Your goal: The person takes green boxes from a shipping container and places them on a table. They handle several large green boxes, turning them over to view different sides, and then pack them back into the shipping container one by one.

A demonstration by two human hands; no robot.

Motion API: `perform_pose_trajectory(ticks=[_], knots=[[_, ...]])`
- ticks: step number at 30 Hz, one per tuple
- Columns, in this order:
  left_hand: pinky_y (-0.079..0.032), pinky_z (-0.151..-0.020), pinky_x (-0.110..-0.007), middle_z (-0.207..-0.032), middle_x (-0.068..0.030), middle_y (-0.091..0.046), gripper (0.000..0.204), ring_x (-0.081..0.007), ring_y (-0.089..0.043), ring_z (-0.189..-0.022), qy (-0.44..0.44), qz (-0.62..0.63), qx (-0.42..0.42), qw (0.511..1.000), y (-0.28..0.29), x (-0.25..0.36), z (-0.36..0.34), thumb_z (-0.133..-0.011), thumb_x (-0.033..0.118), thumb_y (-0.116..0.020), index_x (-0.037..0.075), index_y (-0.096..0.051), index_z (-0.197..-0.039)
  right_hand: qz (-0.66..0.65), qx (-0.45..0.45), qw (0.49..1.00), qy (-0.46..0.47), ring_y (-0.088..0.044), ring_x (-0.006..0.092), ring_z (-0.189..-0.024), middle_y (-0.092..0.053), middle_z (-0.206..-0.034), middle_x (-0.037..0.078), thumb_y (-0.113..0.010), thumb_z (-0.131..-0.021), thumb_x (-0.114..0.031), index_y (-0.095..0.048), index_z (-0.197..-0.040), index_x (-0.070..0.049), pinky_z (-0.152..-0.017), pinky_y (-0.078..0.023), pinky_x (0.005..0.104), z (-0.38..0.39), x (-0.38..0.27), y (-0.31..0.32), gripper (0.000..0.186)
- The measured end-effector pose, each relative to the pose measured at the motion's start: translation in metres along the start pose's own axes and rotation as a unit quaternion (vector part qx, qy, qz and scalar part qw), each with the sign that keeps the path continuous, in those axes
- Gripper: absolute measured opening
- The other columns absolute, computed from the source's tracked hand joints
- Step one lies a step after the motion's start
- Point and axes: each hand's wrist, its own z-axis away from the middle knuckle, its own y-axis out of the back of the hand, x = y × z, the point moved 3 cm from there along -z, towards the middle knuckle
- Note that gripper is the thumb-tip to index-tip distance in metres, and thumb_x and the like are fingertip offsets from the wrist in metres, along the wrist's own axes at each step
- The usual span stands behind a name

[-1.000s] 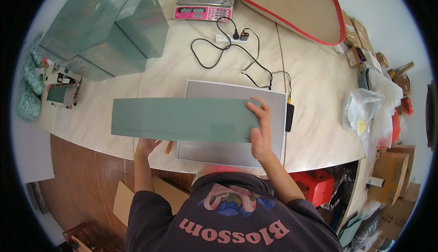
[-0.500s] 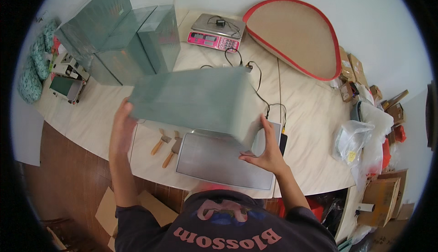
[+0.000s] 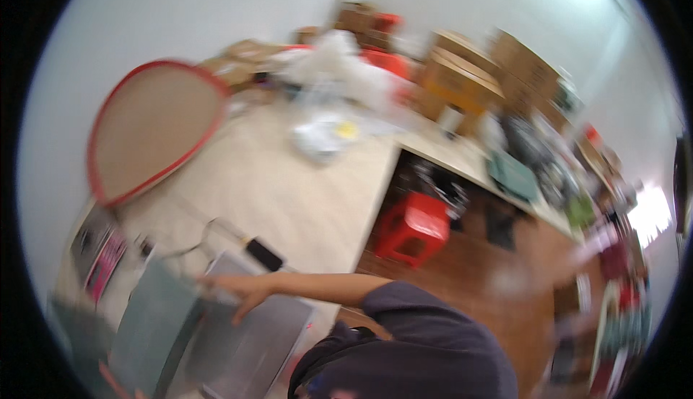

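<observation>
A grey-green box [image 3: 155,323] stands tilted in the picture at the lower left, blurred by motion. My right hand [image 3: 245,292] is at its upper right corner; the fingertips touch the edge, while the thumb is spread away over the grey mat [image 3: 253,345]. Only a few fingers of my left hand [image 3: 114,383] show, pressed to the box's lower side at the picture's rim; the rest of that hand is hidden. Left of the box is another grey-green box [image 3: 76,337], dark and smeared. Beside the mat lies a black phone-like device [image 3: 264,254] with a cable.
A pink-fronted scale [image 3: 101,258] and a large tan tray with a red rim [image 3: 159,121] are on the far left of the table [image 3: 289,197]. Clear plastic bags [image 3: 325,135] and cardboard boxes [image 3: 462,74] line the back. A red stool [image 3: 415,229] stands in the gap between tables.
My view has swung far to the right, so the box now appears at the lower left. My right thumb has come away from the box. The shelves and stool have come into view.
</observation>
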Motion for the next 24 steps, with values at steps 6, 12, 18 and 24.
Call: perform_pose_trajectory(ticks=[6,12,18,24], knots=[[-0.02,-0.111,-0.04,-0.146,-0.0133,-0.033,0.08,-0.0256,-0.029,-0.135,-0.038,0.0,-0.077,0.996,-0.103,0.008,-0.008,-0.079,0.042,-0.055,0.004,-0.029,-0.144,-0.153,0.167,0.974,0.019,-0.025,0.0369,-0.134,-0.028,-0.14,0.027,-0.084,-0.059,-0.047,-0.004,-0.145,0.003,-0.11,-0.021,0.0417,-0.022,-0.103,0.051,0.128],[-0.021,-0.111,-0.04,-0.145,-0.0129,-0.034,0.08,-0.0256,-0.03,-0.134,-0.051,0.014,-0.119,0.992,-0.13,0.0,-0.006,-0.078,0.042,-0.055,0.005,-0.03,-0.144,0.03,0.357,0.926,0.12,-0.047,0.0379,-0.116,-0.05,-0.126,0.023,-0.071,-0.078,-0.036,-0.048,-0.13,-0.006,-0.099,-0.037,0.0462,-0.095,-0.168,0.068,0.064],[-0.022,-0.11,-0.04,-0.144,-0.0125,-0.035,0.08,-0.0256,-0.032,-0.133,-0.038,0.017,-0.118,0.992,-0.132,-0.003,-0.006,-0.078,0.043,-0.055,0.006,-0.03,-0.145,0.015,0.403,0.896,0.184,-0.049,0.0402,-0.115,-0.052,-0.125,0.026,-0.054,-0.08,-0.01,-0.065,-0.111,-0.002,-0.096,-0.04,0.0449,-0.099,-0.14,0.053,0.033],[-0.024,-0.11,-0.04,-0.143,-0.0121,-0.036,0.08,-0.0256,-0.033,-0.132,-0.038,0.026,-0.118,0.992,-0.134,0.002,-0.001,-0.077,0.043,-0.055,0.007,-0.03,-0.145,0.031,0.399,0.901,0.166,-0.047,0.0401,-0.119,-0.049,-0.13,0.027,-0.053,-0.082,-0.01,-0.066,-0.112,-0.003,-0.098,-0.039,0.0441,-0.095,-0.134,0.057,0.033]])
